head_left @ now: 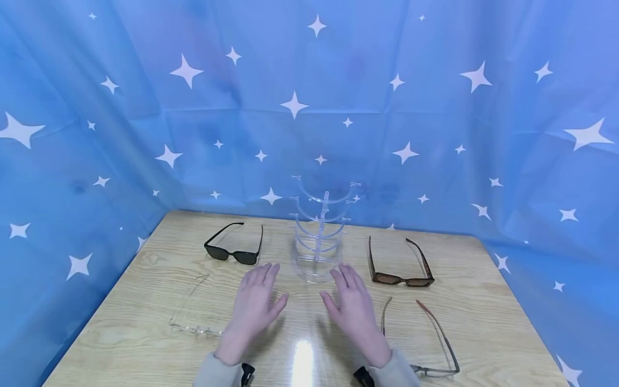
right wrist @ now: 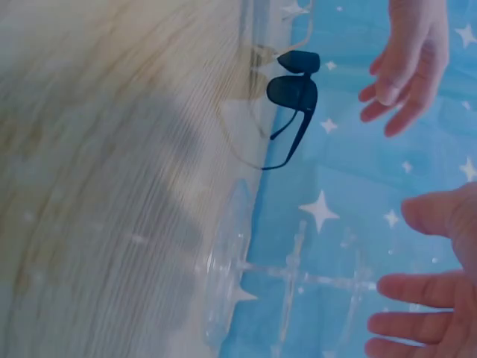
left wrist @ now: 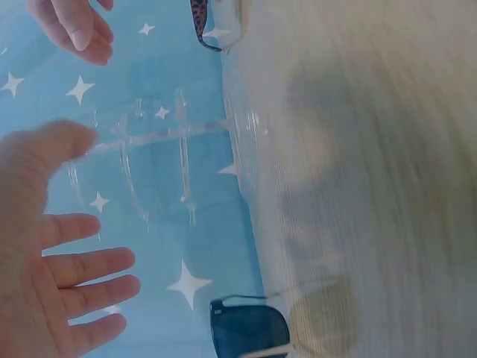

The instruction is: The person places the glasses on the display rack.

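Both hands hover over the table in front of a clear tiered glasses stand, holding nothing. My left hand has its fingers extended, nearest to black sunglasses and clear-framed glasses, whose right part the wrist hides. To the stand's right side, my right hand also has straight fingers with the thumb apart. Near it lie brown tortoiseshell sunglasses and dark-framed glasses, partly covered by the sleeve. In the left wrist view, the stand's curved bars show beyond the thumb.
The wooden table reaches back to a blue curtain with white stars, which also hangs along both sides. A bright light reflection lies on the tabletop between the forearms.
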`<state>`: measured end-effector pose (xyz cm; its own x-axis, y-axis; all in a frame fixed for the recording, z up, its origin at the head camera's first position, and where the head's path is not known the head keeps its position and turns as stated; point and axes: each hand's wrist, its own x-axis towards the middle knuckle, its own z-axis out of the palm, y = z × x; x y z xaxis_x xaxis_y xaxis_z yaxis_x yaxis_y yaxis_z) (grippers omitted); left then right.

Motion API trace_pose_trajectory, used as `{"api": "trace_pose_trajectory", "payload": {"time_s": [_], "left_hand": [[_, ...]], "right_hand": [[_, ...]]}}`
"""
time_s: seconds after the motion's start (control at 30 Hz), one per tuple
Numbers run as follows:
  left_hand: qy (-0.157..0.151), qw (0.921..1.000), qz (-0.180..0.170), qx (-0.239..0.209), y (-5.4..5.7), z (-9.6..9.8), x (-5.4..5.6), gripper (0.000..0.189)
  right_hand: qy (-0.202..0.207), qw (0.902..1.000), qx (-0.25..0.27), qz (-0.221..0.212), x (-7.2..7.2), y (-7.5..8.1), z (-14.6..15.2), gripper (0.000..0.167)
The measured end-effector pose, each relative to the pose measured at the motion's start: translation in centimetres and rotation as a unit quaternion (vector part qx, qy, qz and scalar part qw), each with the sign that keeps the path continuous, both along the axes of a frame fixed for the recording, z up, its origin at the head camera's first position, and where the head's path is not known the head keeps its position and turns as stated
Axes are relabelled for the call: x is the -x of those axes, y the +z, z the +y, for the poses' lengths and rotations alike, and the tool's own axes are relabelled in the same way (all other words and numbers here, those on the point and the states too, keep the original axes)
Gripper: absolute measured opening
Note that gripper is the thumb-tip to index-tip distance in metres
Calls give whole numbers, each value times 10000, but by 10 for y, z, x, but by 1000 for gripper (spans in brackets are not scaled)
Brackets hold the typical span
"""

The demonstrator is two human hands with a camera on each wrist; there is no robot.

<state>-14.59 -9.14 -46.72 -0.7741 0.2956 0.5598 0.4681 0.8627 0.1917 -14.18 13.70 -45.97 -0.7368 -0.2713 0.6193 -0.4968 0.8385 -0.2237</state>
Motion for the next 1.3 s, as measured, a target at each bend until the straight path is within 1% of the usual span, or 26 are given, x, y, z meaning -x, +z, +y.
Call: {"api": "trace_pose_trajectory", "payload": {"time_s": [0.13,0.23,0.37,0.53,0.83,1.1,1.2,1.3], "left_hand": [[1,9998,173,-126,-1,-10,-2,56],[-24,9989,395,-254,-2,-17,-3,51],[-29,9972,665,-353,-3,-28,-5,47],[83,9958,814,-415,-2,-44,-8,43],[449,9935,863,-586,-4,-74,-14,40],[644,9920,845,-682,-3,-98,-20,40],[729,9917,766,-730,-3,-106,-23,42],[853,9912,652,-775,-3,-114,-27,43]], "right_hand": [[145,9997,166,143,1,-3,-6,45],[242,9993,245,168,1,-3,-11,44],[370,9987,336,132,1,-4,-18,43],[538,9974,475,-21,0,-6,-28,40],[631,9950,616,-478,-3,-9,-43,39],[946,9903,895,-486,-4,-14,-57,37],[1097,9878,979,-519,-4,-16,-63,35],[1189,9851,1060,-653,-6,-17,-70,33]]}}
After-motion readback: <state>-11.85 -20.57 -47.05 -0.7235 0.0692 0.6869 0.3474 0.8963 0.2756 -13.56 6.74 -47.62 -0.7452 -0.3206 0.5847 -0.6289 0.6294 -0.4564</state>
